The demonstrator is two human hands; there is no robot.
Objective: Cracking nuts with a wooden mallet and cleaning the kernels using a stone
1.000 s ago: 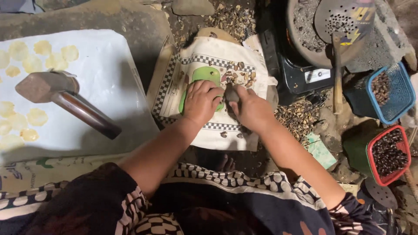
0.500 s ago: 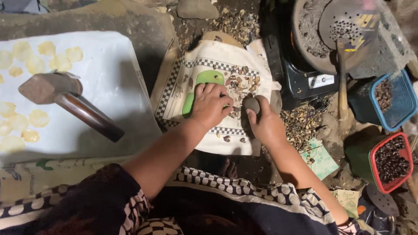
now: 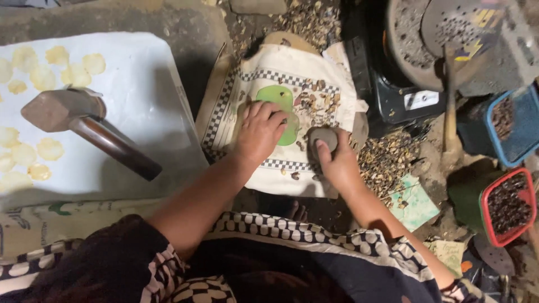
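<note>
Left hand (image 3: 259,132) is pressing flat, ungrasping, on the checker-bordered white cloth (image 3: 281,163); right hand (image 3: 335,163) is clenching a rounded grey stone (image 3: 322,137). Small brown fragments (image 3: 311,101), apparently shells, are lying just beyond. A stone slipping leftward could be striking the nearby fingers.

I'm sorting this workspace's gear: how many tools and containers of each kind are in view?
Mallet: 1
Stone under the right hand: 1
Skimmer: 1
Baskets, blue and red: 2
Cloth under the left hand: 1
Total: 6
</note>
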